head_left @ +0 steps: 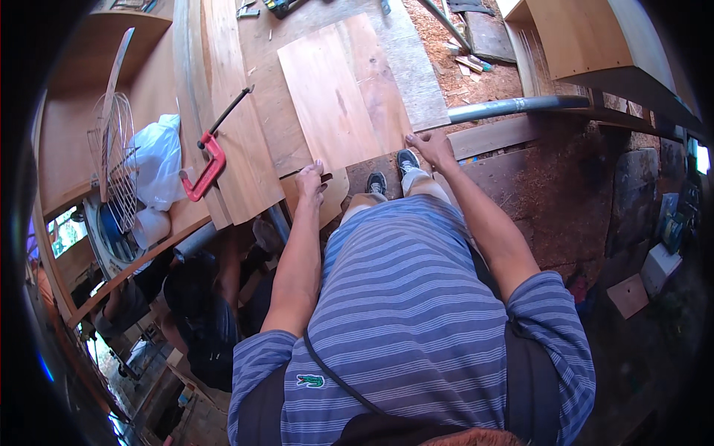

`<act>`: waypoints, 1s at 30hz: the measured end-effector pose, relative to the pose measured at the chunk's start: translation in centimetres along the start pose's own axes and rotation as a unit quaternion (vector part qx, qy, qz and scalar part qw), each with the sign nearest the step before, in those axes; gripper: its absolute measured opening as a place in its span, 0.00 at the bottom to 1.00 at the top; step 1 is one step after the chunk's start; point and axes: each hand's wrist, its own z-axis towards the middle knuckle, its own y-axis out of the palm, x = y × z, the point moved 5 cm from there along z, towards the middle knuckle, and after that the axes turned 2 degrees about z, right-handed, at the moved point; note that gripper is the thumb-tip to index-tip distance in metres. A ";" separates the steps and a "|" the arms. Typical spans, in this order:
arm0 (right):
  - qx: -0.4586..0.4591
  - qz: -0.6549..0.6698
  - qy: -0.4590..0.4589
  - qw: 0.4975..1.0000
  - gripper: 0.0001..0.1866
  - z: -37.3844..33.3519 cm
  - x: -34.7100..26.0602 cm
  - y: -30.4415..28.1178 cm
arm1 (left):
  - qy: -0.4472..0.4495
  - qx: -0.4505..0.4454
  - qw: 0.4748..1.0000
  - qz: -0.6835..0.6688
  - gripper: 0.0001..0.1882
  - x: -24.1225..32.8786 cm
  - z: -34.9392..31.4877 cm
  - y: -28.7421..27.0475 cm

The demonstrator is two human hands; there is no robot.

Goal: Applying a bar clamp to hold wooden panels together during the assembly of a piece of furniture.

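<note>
A flat, light-brown wooden panel (338,97) with a darker strip along its right side lies on the worktable (428,85), its near edge reaching out toward me. My left hand (310,183) is closed on the panel's near left corner, thumb on top and fingers curled below. At the near right corner, my right hand (433,147) pinches the edge between thumb and fingers. Left of the panel, a red C-clamp (212,165) with a black screw rests by long wooden boards (242,149).
A white plastic bag (158,160) and a wire fan guard (119,163) sit at the left by a wooden cabinet (71,141). A metal pipe (513,108) runs along the right. Wooden furniture (587,37) stands at the far right. Wood scraps (472,65) litter the floor.
</note>
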 end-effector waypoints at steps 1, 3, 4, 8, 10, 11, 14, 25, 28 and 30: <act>0.000 0.002 0.002 1.000 0.27 0.0 0.1 -0.8 | 0.000 0.000 1.000 0.002 0.12 -0.1 -0.1 0.0; 0.014 -0.076 -0.035 0.996 0.25 0.1 0.5 -2.4 | 0.004 0.018 1.000 -0.009 0.12 0.4 -0.6 0.2; 0.048 -0.079 -0.076 0.993 0.22 0.3 0.8 -3.4 | 0.005 0.017 1.000 -0.005 0.12 0.6 -0.9 0.4; 0.187 -0.055 -0.155 0.969 0.16 1.1 -0.6 -7.4 | 0.007 0.029 1.000 -0.006 0.12 1.0 -1.4 0.4; 0.243 -0.078 -0.239 0.937 0.17 3.0 -0.8 -8.9 | 0.008 0.033 0.999 -0.001 0.12 1.2 -1.5 0.5; 0.297 -0.103 -0.322 0.893 0.18 3.6 -1.2 -9.5 | 0.008 0.032 0.999 0.016 0.12 1.2 -1.5 0.5; 0.304 -0.177 -0.287 0.891 0.18 7.3 0.2 -9.7 | 0.006 0.039 0.998 0.042 0.12 1.2 -1.3 0.3; 0.279 -0.163 -0.074 0.943 0.18 11.0 3.8 -8.5 | -0.013 0.047 0.997 0.058 0.13 1.1 -1.5 0.2; 0.305 -0.184 -0.033 0.934 0.16 11.2 2.7 -8.2 | -0.022 0.029 0.998 0.048 0.13 1.1 -1.3 -0.1; 0.326 -0.204 -0.043 0.922 0.15 10.9 2.4 -8.0 | -0.023 0.011 0.999 0.045 0.13 1.2 -1.3 -0.2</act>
